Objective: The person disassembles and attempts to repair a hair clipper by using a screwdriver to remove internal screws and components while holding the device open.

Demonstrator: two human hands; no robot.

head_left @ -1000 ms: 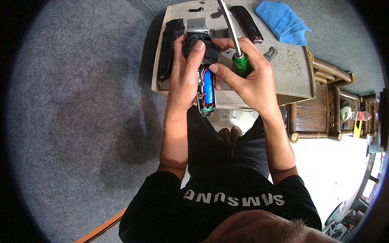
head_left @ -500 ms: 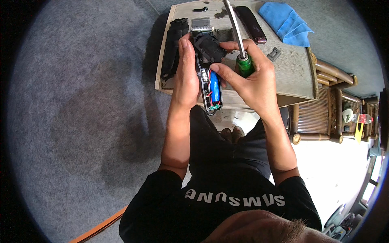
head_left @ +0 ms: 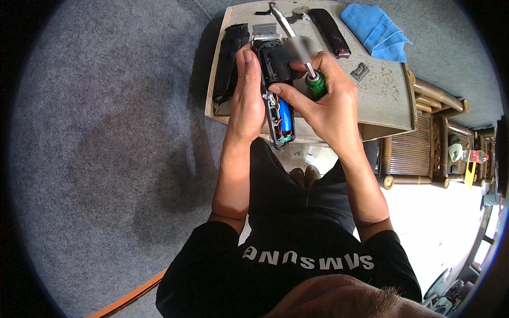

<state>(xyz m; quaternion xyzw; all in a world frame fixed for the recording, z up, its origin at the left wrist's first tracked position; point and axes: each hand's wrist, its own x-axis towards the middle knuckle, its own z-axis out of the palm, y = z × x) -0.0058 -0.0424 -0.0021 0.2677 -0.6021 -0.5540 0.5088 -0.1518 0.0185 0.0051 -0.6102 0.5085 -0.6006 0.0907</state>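
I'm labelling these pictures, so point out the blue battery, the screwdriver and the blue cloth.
Blue battery [head_left: 286, 116]: head view, middle of its side.
Screwdriver [head_left: 316, 86]: head view, on its green handle.
Blue cloth [head_left: 375, 33]: head view, near its middle.

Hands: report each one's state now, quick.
Left hand: holding the clipper.
Right hand: holding the screwdriver, thumb against the clipper.
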